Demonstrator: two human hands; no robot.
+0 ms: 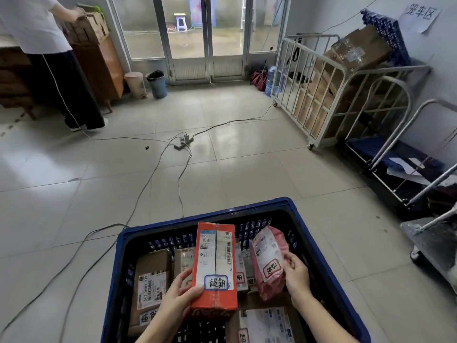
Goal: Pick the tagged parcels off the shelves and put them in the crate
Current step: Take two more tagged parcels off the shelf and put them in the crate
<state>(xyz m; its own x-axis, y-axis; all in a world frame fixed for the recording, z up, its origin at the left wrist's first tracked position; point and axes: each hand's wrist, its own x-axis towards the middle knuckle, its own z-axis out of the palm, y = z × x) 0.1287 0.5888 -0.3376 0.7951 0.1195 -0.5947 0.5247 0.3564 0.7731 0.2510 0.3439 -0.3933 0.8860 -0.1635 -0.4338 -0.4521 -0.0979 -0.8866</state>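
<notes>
A blue plastic crate (210, 215) sits on the tiled floor (74, 157) at the near edge of the room, with a person's two bare arms reaching over it. The left hand (176, 290) grips a long orange box (215, 263) by its near left corner, thumb on top beside a blue-bordered handwritten tag (216, 283). The right hand (295, 273) pinches the right edge of a pink plastic mailer (268, 262), which bears a red-bordered tag (272, 268). Both parcels are held above the crate's open top, side by side, the box on the left.

Inside the crate lie more tagged parcels: a brown box (150, 280) on the left, another labelled package (267, 323) at the near right, and others partly hidden under the held ones.

Grey cables cross the floor to a power strip (184, 142) in the middle of the room. At the far left a second person (32, 23) stands at a wooden counter (103, 63). Glass doors (188, 28) fill the far wall, with a pink bin (134, 82) and a blue bin (157, 84) near them. A white cage trolley (311, 95) full of cardboard boxes stands along the right wall.
</notes>
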